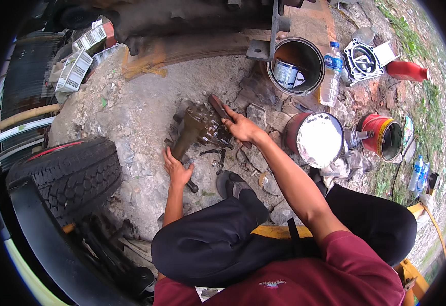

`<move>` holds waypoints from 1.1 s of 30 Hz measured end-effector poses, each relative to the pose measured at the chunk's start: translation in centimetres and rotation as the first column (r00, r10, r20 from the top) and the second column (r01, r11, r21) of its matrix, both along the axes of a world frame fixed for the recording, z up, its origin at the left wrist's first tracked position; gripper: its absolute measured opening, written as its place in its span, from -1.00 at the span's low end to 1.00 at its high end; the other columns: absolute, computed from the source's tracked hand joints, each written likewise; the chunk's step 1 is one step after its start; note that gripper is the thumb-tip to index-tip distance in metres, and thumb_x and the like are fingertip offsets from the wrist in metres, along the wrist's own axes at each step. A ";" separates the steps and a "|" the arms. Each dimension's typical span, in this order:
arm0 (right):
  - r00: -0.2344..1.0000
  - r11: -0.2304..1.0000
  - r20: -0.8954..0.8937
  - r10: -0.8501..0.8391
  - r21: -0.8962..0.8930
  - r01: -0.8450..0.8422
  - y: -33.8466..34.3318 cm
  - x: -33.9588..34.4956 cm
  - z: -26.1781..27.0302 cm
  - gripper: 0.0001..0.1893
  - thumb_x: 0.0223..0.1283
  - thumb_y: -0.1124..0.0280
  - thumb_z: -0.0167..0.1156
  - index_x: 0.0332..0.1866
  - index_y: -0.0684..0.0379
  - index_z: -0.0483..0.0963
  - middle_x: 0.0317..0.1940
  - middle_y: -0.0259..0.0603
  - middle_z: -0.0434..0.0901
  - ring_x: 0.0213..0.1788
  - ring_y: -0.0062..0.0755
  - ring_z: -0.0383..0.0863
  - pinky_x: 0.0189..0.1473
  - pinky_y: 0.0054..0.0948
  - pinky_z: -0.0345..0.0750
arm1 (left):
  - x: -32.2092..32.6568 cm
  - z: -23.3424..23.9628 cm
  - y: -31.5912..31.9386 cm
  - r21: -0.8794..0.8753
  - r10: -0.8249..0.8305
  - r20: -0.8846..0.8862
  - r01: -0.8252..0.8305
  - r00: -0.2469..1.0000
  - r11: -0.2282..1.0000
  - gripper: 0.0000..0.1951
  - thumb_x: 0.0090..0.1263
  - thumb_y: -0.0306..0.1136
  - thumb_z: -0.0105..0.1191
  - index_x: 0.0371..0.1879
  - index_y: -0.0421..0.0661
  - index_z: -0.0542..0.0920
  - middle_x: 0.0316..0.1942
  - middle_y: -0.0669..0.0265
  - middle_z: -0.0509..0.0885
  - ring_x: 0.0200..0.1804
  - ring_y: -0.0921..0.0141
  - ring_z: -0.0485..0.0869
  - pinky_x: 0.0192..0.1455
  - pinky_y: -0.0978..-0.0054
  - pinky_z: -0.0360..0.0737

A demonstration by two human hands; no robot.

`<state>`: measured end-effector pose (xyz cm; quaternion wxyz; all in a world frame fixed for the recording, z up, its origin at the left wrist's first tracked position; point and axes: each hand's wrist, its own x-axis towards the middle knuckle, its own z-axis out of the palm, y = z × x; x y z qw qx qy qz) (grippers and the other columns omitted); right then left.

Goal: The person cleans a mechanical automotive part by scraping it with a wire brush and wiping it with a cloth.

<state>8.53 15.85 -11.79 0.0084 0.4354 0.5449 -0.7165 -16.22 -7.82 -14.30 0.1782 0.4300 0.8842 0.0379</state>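
A greasy, dark metal vehicle part, seemingly a gearbox or steering housing [196, 124], lies on the dusty ground before me. My left hand [178, 168] rests against its near, narrower end, with the fingers spread. My right hand [242, 126] grips a flat reddish-brown bar [218, 106], which lies along the housing's right side; whether the bar touches it I cannot tell. A dark rod with a rounded end [192, 186] sticks out below the housing. Small dark pieces [215, 153] lie on the ground between the housing and my foot.
On the right stand a large can holding a smaller tin [285, 74], a white-topped can [320, 139], a red can [380, 137], a water bottle [332, 76] and a metal casting [362, 61]. A tyre [73, 172] is at the left. A metal bracket [259, 50] juts in overhead.
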 end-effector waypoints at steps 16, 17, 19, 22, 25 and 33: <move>0.995 0.966 0.004 0.101 0.237 -0.100 0.3 -1.0 4.3 -0.33 0.42 0.22 -0.04 0.58 0.18 0.03 -0.01 0.47 0.57 0.15 0.37 0.56 0.29 -0.04 0.45 | -2.8 19.3 13.2 -0.301 -0.300 0.178 0.342 0.937 0.890 -0.09 0.32 0.13 0.22 0.54 -0.10 0.17 0.59 -0.07 -0.02 0.63 0.00 -0.08 0.53 -0.26 -0.11; 0.994 0.961 0.000 0.109 0.254 -0.105 -0.1 -0.4 4.6 -0.33 0.42 0.22 -0.05 0.58 0.19 0.03 0.00 0.47 0.58 0.15 0.36 0.56 0.29 -0.04 0.45 | -2.8 21.9 14.4 -0.289 -0.252 0.270 0.328 0.929 0.899 -0.15 0.35 0.09 0.21 0.52 -0.11 0.22 0.57 -0.07 0.10 0.62 0.01 0.00 0.54 -0.21 -0.06; 0.993 0.948 -0.003 0.119 0.296 -0.112 -0.4 -0.1 4.5 -0.32 0.42 0.22 -0.05 0.58 0.19 0.02 0.00 0.46 0.58 0.16 0.35 0.56 0.29 -0.05 0.45 | -1.3 27.3 16.5 -0.221 -0.263 0.228 0.313 0.937 0.924 -0.25 0.39 0.03 0.20 0.47 -0.12 0.31 0.48 -0.04 0.29 0.57 0.03 0.16 0.55 -0.08 0.04; 0.983 0.982 0.069 0.172 0.074 -0.177 3.7 -3.2 5.6 -0.31 0.42 0.19 -0.05 0.58 0.19 0.02 0.08 0.45 0.55 0.22 0.30 0.54 0.34 -0.09 0.41 | 2.2 32.2 18.0 -0.039 -0.313 0.105 0.318 0.944 0.947 -0.33 0.43 -0.01 0.18 0.42 -0.13 0.38 0.40 -0.01 0.44 0.52 0.04 0.28 0.54 0.03 0.14; 0.989 0.956 0.058 0.134 0.255 -0.145 1.2 -2.0 2.9 -0.31 0.43 0.17 -0.05 0.59 0.15 0.00 0.09 0.43 0.55 0.21 0.27 0.55 0.33 -0.08 0.42 | 5.1 33.3 17.3 0.022 -0.338 0.130 0.338 0.932 0.941 -0.35 0.42 -0.03 0.19 0.39 -0.14 0.41 0.37 -0.01 0.47 0.52 0.04 0.29 0.51 0.08 0.20; 0.989 0.937 0.036 0.145 0.317 -0.149 1.9 -2.9 2.6 -0.31 0.47 0.15 -0.05 0.60 0.10 -0.04 0.10 0.39 0.55 0.20 0.30 0.54 0.29 -0.07 0.44 | 4.6 33.1 19.9 -0.003 -0.297 0.110 0.299 0.949 0.954 -0.38 0.42 -0.03 0.19 0.34 -0.19 0.46 0.29 -0.12 0.52 0.40 0.01 0.45 0.42 0.20 0.36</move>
